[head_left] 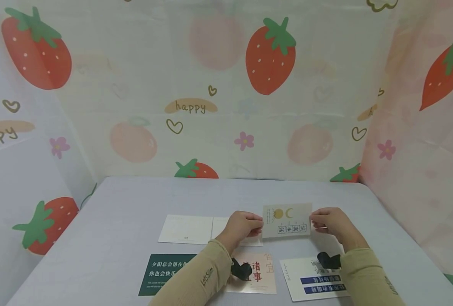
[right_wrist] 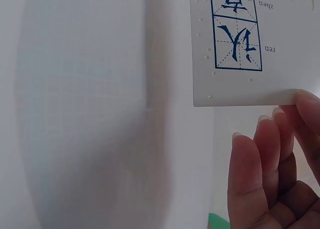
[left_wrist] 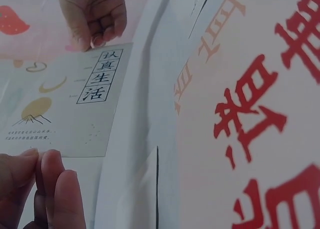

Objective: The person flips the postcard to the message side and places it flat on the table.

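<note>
A sun-and-moon card (head_left: 287, 221) is held up over the white table (head_left: 115, 212), opposite edges pinched by the left hand (head_left: 242, 228) and right hand (head_left: 332, 224). Positioning seems underway; setting it down would call for lowering both edges evenly.

The left forearm (head_left: 199, 278) and right forearm (head_left: 367, 276) extend forward and converge, with the left grip (head_left: 242, 227) and right grip (head_left: 336, 223) facing each other, set apart, each in a thumb-to-finger pinch.

Raised card (head_left: 286, 220) between left hand (head_left: 242, 227) and right hand (head_left: 333, 223), above table (head_left: 115, 221), rear cards (head_left: 185, 229) to its left, seemingly side by side, front cards (head_left: 161, 278) in a row nearer
</note>
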A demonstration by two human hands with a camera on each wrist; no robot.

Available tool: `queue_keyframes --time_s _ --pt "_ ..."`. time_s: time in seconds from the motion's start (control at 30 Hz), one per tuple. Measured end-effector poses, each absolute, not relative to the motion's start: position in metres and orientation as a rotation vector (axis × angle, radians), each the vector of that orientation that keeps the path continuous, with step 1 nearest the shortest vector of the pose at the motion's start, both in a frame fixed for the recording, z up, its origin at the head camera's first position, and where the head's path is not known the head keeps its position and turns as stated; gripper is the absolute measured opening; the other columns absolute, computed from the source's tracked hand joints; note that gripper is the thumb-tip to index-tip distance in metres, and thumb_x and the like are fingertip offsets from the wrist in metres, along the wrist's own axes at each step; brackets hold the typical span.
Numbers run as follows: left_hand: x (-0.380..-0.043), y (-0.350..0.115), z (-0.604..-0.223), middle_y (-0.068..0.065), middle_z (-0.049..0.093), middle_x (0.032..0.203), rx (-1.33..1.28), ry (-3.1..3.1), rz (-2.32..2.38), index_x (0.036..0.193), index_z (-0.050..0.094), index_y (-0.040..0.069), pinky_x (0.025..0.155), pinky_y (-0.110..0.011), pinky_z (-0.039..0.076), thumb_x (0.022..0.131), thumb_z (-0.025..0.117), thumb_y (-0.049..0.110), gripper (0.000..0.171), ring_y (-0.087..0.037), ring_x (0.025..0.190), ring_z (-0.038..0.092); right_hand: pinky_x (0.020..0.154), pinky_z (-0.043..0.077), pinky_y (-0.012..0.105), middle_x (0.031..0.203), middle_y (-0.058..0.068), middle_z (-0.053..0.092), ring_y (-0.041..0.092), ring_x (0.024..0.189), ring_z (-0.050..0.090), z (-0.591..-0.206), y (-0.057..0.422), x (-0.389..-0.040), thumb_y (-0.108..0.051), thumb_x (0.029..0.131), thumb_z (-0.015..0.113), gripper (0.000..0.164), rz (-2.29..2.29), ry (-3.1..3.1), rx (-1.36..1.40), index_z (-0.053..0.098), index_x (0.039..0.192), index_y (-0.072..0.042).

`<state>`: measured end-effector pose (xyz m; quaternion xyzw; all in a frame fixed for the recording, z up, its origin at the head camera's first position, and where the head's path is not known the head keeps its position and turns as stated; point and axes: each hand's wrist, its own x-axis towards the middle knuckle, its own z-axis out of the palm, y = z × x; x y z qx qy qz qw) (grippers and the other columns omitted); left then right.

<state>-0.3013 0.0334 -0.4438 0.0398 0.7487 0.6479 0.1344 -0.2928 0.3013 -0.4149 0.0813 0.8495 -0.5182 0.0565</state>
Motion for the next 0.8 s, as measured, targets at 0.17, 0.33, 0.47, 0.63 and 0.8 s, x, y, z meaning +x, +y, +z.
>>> queue_keyframes --time_s 0.17,0.33,0.47,0.63,0.8 --pt "-0.3013 0.0329 -0.4440 -0.003 0.067 0.074 0.112 2.155 1.899 0.090 0.071 0.006 0.061 -0.025 0.054 0.082 0.066 0.011 0.011 -0.010 0.065 0.064 0.068 0.053 0.029 0.085 0.007 0.061 0.016 0.073 0.057 -0.4138 0.3020 -0.2915 -0.012 0.088 0.058 0.026 -1.571 2.579 0.237 0.061 0.104 0.009" --pt "-0.3018 0.0326 -0.4443 -0.003 0.067 0.076 0.105 2.159 1.895 0.090 0.070 0.006 0.062 -0.025 0.054 0.083 0.065 0.012 0.011 -0.011 0.067 0.064 0.067 0.053 0.029 0.080 0.005 0.062 0.015 0.071 0.058 -0.4121 0.3024 -0.2910 -0.012 0.089 0.057 0.025 -1.562 2.591 0.213 0.061 0.104 0.008" --pt "-0.3023 0.0323 -0.4451 -0.003 0.067 0.078 0.106 2.157 1.894 0.091 0.070 0.007 0.063 -0.024 0.054 0.084 0.065 0.013 0.011 -0.011 0.069 0.065 0.068 0.053 0.028 0.083 0.005 0.065 0.015 0.073 0.059 -0.4116 0.3037 -0.2915 -0.013 0.090 0.056 0.025 -1.565 2.588 0.175 0.062 0.104 0.007" --pt "-0.3019 0.0317 -0.4447 -0.003 0.067 0.080 0.109 2.146 1.886 0.091 0.069 0.007 0.065 -0.024 0.054 0.086 0.062 0.013 0.011 -0.011 0.072 0.064 0.071 0.053 0.029 0.087 0.007 0.067 0.019 0.079 0.062 -0.4116 0.3050 -0.2915 -0.013 0.090 0.056 0.026 -1.580 2.582 0.136 0.061 0.105 0.007" --pt "-0.3016 0.0316 -0.4444 -0.003 0.067 0.081 0.121 2.137 1.894 0.092 0.069 0.005 0.066 -0.024 0.054 0.087 0.060 0.011 0.012 -0.011 0.072 0.064 0.073 0.053 0.030 0.091 0.009 0.068 0.019 0.082 0.064 -0.4125 0.3059 -0.2911 -0.011 0.090 0.056 0.026 -1.604 2.567 0.106 0.060 0.107 0.008"
